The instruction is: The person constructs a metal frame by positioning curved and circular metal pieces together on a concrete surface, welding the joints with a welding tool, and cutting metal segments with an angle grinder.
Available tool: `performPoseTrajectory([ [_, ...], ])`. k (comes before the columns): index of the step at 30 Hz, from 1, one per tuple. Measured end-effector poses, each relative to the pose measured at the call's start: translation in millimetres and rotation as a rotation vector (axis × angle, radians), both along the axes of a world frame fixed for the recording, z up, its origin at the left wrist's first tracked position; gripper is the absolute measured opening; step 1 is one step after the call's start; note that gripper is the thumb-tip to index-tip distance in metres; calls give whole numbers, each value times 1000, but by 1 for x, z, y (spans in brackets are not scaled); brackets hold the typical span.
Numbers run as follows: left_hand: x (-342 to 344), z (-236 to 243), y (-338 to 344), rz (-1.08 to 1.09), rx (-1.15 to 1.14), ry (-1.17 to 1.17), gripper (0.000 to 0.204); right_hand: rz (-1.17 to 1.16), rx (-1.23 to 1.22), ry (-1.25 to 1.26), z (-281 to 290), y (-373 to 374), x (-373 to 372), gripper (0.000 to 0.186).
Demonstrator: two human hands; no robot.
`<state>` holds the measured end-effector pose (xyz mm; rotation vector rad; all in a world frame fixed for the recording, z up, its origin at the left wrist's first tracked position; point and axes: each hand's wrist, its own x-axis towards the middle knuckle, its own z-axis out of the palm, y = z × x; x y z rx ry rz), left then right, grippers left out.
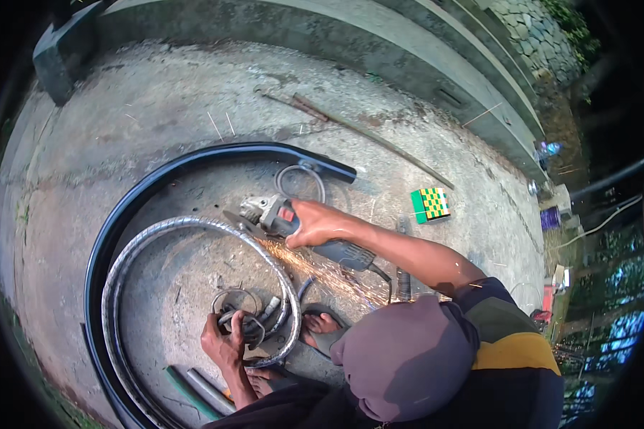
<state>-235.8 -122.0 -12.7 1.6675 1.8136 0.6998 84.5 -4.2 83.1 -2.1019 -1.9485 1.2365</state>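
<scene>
My right hand (313,223) is closed on an angle grinder (270,214) with a dark lower body and a power cord. Its disc is at the upper rim of a large, silvery coiled conduit (134,254), and orange sparks (315,272) stream down and right from there. My left hand (224,336) grips a dark tangle of looped pieces (250,327) inside the coil, beside a small light fitting (269,309). A sandalled foot (320,326) rests at the coil's right side. Grey fabric (401,357) covers part of the lower right.
A curved black strip (157,170) surrounds the coil, with a small ring (283,175) near its end. Beyond lie long rods (379,139), a green-and-yellow checkered box (430,205) and concrete ledges (350,43). Green and steel tubes (189,390) lie bottom left; clutter (551,218) lines the right edge.
</scene>
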Motion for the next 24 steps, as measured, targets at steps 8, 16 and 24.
performPoseTrajectory([
  [8, -6, -14, 7, 1, -188, -266, 60, -248, 206, 165, 11, -65, 6, 64],
  [16, 5, -17, -4, -12, -48, -150, 67, -325, 157, 178, 11, -94, 34, 67],
  [24, -2, -7, 8, 59, -322, -158, 50, -247, 159, 71, 26, -64, 38, 64],
])
